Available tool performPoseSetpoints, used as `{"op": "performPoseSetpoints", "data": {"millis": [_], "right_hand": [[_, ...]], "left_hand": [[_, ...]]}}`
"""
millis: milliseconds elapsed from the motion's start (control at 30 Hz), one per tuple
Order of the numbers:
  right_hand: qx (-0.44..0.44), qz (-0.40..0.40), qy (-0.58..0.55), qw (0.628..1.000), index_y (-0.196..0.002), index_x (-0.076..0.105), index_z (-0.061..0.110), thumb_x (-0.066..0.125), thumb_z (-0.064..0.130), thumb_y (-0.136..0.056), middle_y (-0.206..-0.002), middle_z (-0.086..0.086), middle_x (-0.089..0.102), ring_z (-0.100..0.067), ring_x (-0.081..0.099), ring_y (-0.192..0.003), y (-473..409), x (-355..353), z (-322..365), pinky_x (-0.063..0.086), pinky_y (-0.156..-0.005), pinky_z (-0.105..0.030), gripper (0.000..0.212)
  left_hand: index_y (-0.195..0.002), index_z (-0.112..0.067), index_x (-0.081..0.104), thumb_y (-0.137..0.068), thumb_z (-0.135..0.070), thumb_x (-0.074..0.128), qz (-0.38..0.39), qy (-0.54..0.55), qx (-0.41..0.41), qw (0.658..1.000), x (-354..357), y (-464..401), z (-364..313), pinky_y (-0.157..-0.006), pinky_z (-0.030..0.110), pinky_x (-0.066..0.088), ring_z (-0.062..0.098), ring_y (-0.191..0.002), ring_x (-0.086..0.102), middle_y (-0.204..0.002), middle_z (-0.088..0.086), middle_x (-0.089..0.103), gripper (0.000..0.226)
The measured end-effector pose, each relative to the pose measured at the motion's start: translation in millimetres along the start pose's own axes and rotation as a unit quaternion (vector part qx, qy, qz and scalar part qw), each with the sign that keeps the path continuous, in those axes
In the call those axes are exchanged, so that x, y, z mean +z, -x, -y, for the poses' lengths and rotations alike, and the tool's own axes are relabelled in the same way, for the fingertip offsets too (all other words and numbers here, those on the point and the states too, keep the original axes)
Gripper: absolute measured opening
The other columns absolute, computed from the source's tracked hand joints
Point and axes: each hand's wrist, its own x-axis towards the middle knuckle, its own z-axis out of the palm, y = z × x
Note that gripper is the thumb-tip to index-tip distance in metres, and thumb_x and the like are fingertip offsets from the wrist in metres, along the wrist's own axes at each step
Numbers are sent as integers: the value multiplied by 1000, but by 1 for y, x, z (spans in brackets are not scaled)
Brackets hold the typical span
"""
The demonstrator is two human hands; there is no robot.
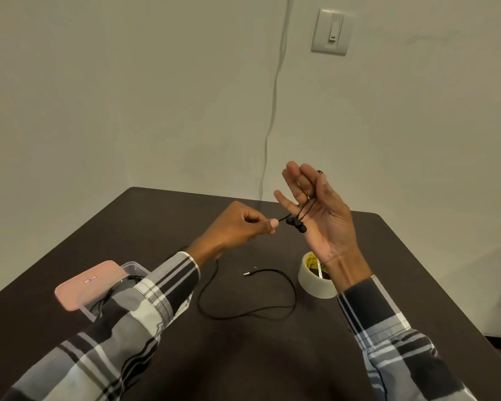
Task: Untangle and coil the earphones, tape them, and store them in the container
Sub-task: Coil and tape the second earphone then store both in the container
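Observation:
Black wired earphones (296,224) hang between my hands above the dark table (243,357). My right hand (315,215) is raised palm up with straight fingers, and the cord is wound round them with the thumb pressed against it. The two earbuds dangle by the palm. My left hand (243,227) pinches the cord just left of the earbuds. The rest of the cord (272,312) trails down in a loose loop on the table, with the plug (247,274) lying at its end. A clear container (133,270) with a pink lid (90,283) sits at the left, partly behind my left sleeve.
A roll of clear tape (315,280) stands on the table under my right wrist. A grey cable (274,96) runs down the wall behind the table, and a light switch (331,31) is mounted on the wall. The table's right edge lies near my right sleeve.

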Motion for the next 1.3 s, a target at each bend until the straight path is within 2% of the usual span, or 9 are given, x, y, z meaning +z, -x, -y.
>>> {"op": "performPoseSetpoints", "data": {"millis": [133, 267, 433, 533, 700, 833, 933, 1100, 1300], "right_hand": [[8, 4, 182, 983, -121, 66, 7, 49, 24, -101, -128, -13, 69, -25, 58, -130, 3, -2, 1, 42, -113, -36, 32], [21, 29, 408, 912, -117, 72, 14, 50, 20, -104, -118, 2, 74, -8, 62, -122, 5, -4, 0, 44, -100, -14, 26], [73, 76, 514, 851, -116, 74, 23, 54, 25, -102, -114, 16, 73, 9, 59, -116, 6, -8, 0, 44, -91, -6, 24], [124, 117, 486, 857, -96, 76, 43, 54, 26, -102, -99, 19, 75, 4, 65, -101, 10, -4, 2, 47, -86, -10, 28], [169, 172, 412, 879, -117, 71, 8, 54, 28, -100, -115, -4, 75, -14, 62, -124, 15, -3, -1, 41, -101, -13, 31], [192, 205, 298, 913, -106, 73, 9, 54, 31, -100, -109, -18, 75, -34, 61, -124, 17, -2, -4, 43, -109, -32, 29], [194, 195, 174, 946, -96, 72, 9, 59, 33, -98, -102, -19, 75, -45, 61, -121, 18, -2, -1, 46, -108, -48, 28], [119, 162, -3, 980, -89, 70, 12, 56, 33, -98, -93, -12, 77, -38, 70, -107, 16, 2, 6, 36, -105, -69, 27], [53, 43, -99, 993, -79, 73, 17, 34, 29, -103, -85, -2, 78, -23, 76, -91, 6, 3, 21, 44, -103, -61, 48]], "left_hand": [[-77, -18, 76, -88, -40, 70, 8, -40, 11, 999, -7, 1, -6, -48, 8, 36, -2, -45, 45, -50, -14, 56, 26], [-80, -16, 76, -87, -39, 71, 13, -84, 3, 996, -18, 4, -13, -49, 13, 41, 1, -46, 52, -56, -11, 63, 24], [-82, -16, 76, -86, -43, 70, 52, -161, -2, 986, -33, 12, -27, -50, 13, 41, 0, -47, 50, -67, -1, 70, 28], [-74, -15, 76, -83, -49, 72, 44, -153, 23, 987, -39, 15, -38, -47, 13, 34, 6, -47, 43, -55, 1, 59, 35], [-62, -16, 70, -83, -52, 70, -10, -100, 58, 993, -42, 10, -51, -43, 12, 27, 7, -42, 30, -43, -6, 40, 42], [-63, 2, 61, -81, -54, 71, -21, -25, 41, 999, -38, 3, -50, -46, 14, 33, 17, -50, 34, -54, 7, 46, 59], [-51, -20, 61, -78, -59, 70, 2, 45, 17, 999, -38, -2, -44, -46, 17, 31, 10, -48, 32, -56, 0, 45, 49], [-66, -23, 72, -77, -58, 72, 26, 106, 2, 994, -31, -4, -16, -47, 15, 32, 5, -47, 38, -54, -11, 49, 36], [-90, -18, 77, -71, -58, 77, 25, 163, -43, 985, -26, 1, 21, -45, 13, 31, 3, -48, 39, -60, -10, 50, 45]]}}
